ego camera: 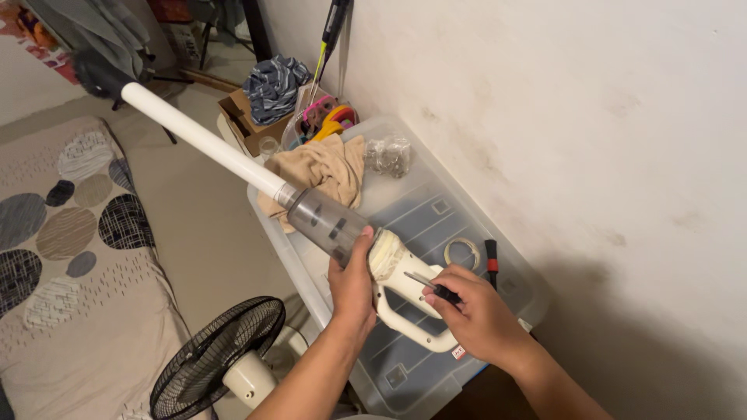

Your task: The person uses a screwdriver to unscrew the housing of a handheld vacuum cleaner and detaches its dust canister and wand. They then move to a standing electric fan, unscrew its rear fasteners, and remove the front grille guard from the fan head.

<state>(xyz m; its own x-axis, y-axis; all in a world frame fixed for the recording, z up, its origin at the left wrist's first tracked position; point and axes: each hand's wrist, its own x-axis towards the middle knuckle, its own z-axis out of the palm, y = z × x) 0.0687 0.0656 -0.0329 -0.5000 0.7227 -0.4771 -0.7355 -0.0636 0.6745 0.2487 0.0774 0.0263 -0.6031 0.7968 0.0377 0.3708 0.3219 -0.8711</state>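
Your left hand (352, 286) is closed around the handheld vacuum (366, 249) where its clear dust cup meets the cream body; its one white tube (204, 140) slants away, far end hidden. Your right hand (476, 315) pinches one screwdriver (433, 287) against the handle, tip hard to make out. Below lies one clear lidded storage bin (424, 210), contents blurred; a cardboard box (250, 124) holds striped cloth.

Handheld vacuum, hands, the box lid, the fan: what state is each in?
Handheld vacuum: held up over the box, white tube attached.
Left hand: gripping the vacuum's body.
Right hand: holding a screwdriver against the vacuum.
Storage box lid: closed.
Fan: blades appear still.
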